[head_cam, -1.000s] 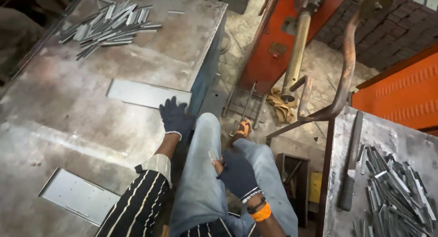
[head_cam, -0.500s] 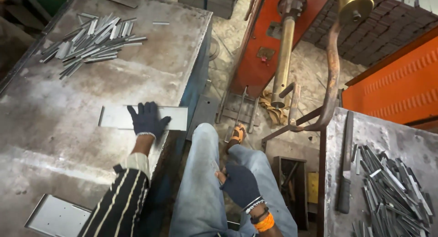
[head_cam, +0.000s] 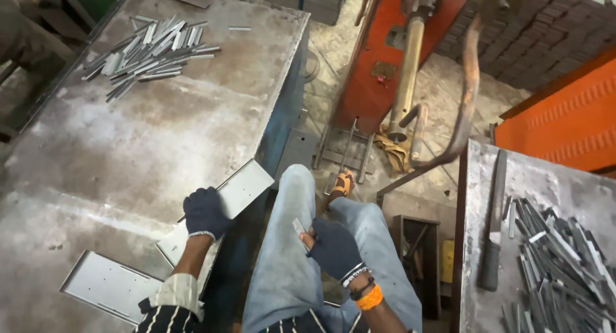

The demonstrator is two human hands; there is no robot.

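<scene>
My left hand (head_cam: 204, 212), in a dark glove, grips a flat grey metal plate (head_cam: 242, 187) at the right edge of the steel table (head_cam: 128, 147); the plate sticks out past the edge toward my knee. My right hand (head_cam: 333, 248), also gloved, rests on my lap and holds a small thin metal strip (head_cam: 299, 228) between the fingers. I sit with jeans-clad legs between two tables.
Another grey plate (head_cam: 109, 285) lies near the table's front. A heap of metal strips (head_cam: 147, 51) sits at the far end. On the right table (head_cam: 545, 198) lie a file (head_cam: 494, 224) and many strips (head_cam: 564, 269). An orange machine (head_cam: 391, 57) stands ahead.
My left hand has closed on the plate and pulled it toward me and off the table's right edge. The right hand stays on my lap.
</scene>
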